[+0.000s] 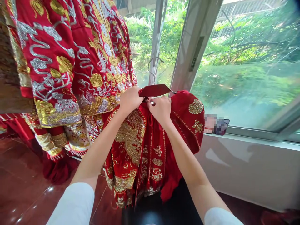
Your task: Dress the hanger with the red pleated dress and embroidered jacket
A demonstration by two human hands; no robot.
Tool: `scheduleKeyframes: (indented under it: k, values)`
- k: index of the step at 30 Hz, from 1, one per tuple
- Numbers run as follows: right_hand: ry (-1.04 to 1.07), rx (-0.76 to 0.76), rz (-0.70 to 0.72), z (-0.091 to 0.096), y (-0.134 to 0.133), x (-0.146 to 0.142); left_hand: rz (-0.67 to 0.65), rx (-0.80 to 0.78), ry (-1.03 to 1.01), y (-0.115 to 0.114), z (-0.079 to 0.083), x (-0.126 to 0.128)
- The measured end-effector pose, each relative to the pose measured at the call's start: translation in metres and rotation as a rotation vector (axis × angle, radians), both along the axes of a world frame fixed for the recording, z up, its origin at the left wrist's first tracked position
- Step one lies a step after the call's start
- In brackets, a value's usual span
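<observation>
A red skirt [140, 147] with gold embroidery hangs from a dark red hanger [156, 90] with a metal hook, held in front of me. My left hand [130, 99] is closed on the skirt's waistband at the hanger's left end. My right hand [160, 107] pinches the waistband close under the hanger's middle, fingers curled. Both forearms reach forward from white sleeves.
A red jacket [70, 59] with gold and silver embroidery hangs at the upper left. A window [246, 62] with a grey frame shows trees outside. A small dark object [221, 126] lies on the white sill. The floor is glossy red-brown tile [21, 190].
</observation>
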State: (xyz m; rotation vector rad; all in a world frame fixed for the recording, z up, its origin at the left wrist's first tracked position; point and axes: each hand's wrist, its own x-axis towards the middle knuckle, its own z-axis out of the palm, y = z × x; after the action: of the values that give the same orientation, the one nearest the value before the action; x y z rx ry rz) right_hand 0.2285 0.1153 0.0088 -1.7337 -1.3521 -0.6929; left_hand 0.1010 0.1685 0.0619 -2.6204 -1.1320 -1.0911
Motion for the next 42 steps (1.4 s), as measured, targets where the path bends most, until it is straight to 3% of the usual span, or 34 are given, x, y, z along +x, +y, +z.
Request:
scheduleKeyframes:
  k: [4, 9, 15, 19, 24, 26, 30, 32, 36, 39, 42]
  values:
    - [0.045, -0.087, -0.018, 0.005, -0.002, -0.003, 0.016, 0.035, -0.01, 0.001, -0.006, -0.006]
    - [0.084, -0.028, -0.055, 0.007, -0.005, 0.005, 0.002, 0.08, 0.024, -0.007, -0.003, -0.01]
    - [0.203, -0.101, 0.018, 0.017, -0.01, 0.014, -0.129, 0.259, 0.244, -0.025, 0.013, 0.018]
    - [0.223, -0.13, 0.046, 0.023, -0.012, 0.018, -0.041, 0.245, 0.237, -0.026, 0.012, 0.04]
    - [0.123, -0.153, 0.014, 0.023, -0.019, 0.015, -0.001, 0.23, 0.258, -0.02, 0.007, 0.041]
    - [0.102, -0.12, -0.016, 0.023, -0.025, 0.015, -0.017, 0.243, 0.241, -0.018, 0.006, 0.038]
    - [0.073, 0.154, -0.046, 0.036, -0.038, 0.035, -0.022, 0.275, 0.206, -0.014, 0.002, 0.038]
    - [0.071, 0.034, 0.095, 0.049, -0.042, 0.055, -0.001, 0.285, 0.201, -0.011, 0.0, 0.04]
    - [0.223, -0.462, 0.403, 0.082, -0.039, 0.098, 0.02, 0.296, 0.168, -0.009, -0.004, 0.046]
    - [0.35, -0.598, 0.429, 0.102, -0.023, 0.116, 0.034, 0.301, 0.151, -0.01, -0.006, 0.05]
    - [0.464, -0.805, 0.397, 0.11, -0.001, 0.115, 0.055, 0.29, 0.142, -0.012, -0.006, 0.053]
